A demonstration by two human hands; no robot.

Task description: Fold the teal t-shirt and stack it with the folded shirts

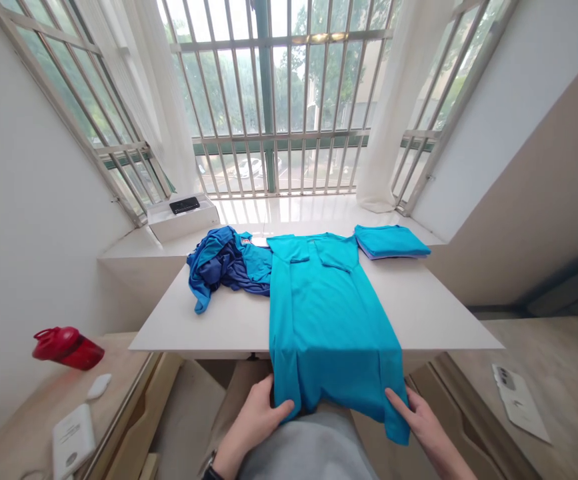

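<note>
A turquoise shirt (331, 313) lies spread on the white table (433, 320), its sides and sleeves folded inward. Its lower end hangs over the table's near edge towards my lap. My left hand (259, 413) grips the hanging left corner, thumb on top of the cloth. At the opposite corner, my right hand (413, 410) pinches the fabric, with part of the fingers behind it. Left of the shirt is a crumpled heap of blue and navy clothes (226, 263), touching it. A folded stack of turquoise cloth (391, 241) rests at the back right.
An open white box (183, 223) with a black object in it stands on the window sill. A red shaker bottle (69, 347), a white earbud case (99, 385) and a white power bank (73, 440) lie on the left cabinet. A white phone (519, 400) lies on the right surface.
</note>
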